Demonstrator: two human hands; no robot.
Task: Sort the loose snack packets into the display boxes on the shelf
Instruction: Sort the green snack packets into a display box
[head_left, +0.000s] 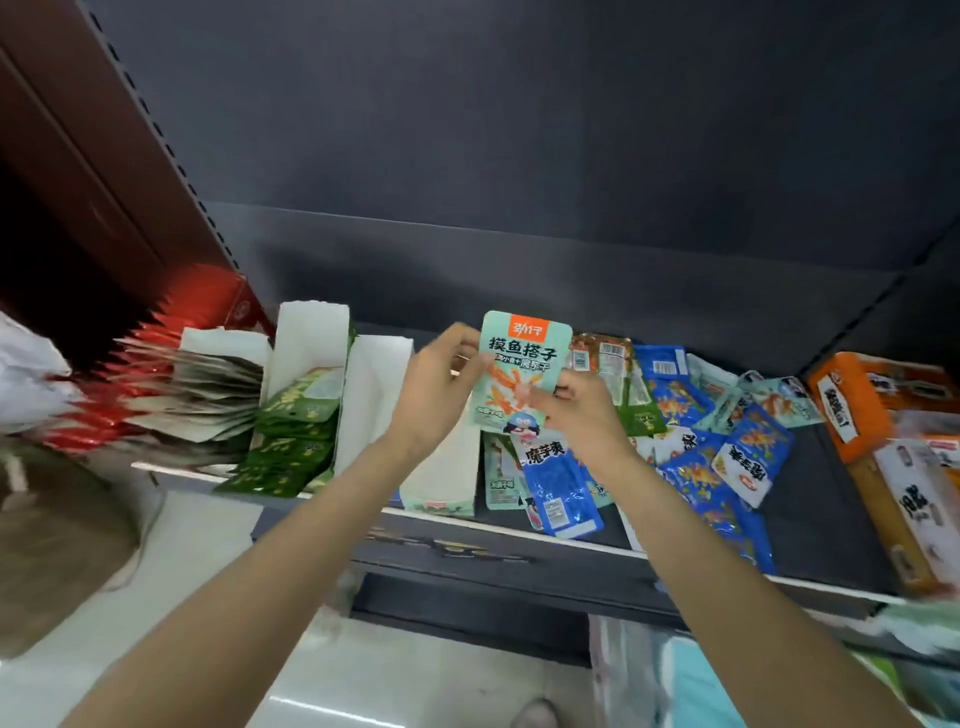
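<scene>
I hold a mint-green snack packet (522, 370) upright above the shelf (810, 499), my left hand (439, 387) pinching its left edge and my right hand (582, 410) gripping its lower right corner. Just left of the packet stands a white display box (376, 395). To its right, on the shelf, lies a loose pile of blue packets (696, 467).

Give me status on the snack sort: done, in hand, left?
Done: the white display box holds a row of dark green packets, and red packets stand filed at far left. In hand: left hand and right hand hold a mint-green packet upright. Left: the loose pile of blue packets on the dark shelf.
</scene>
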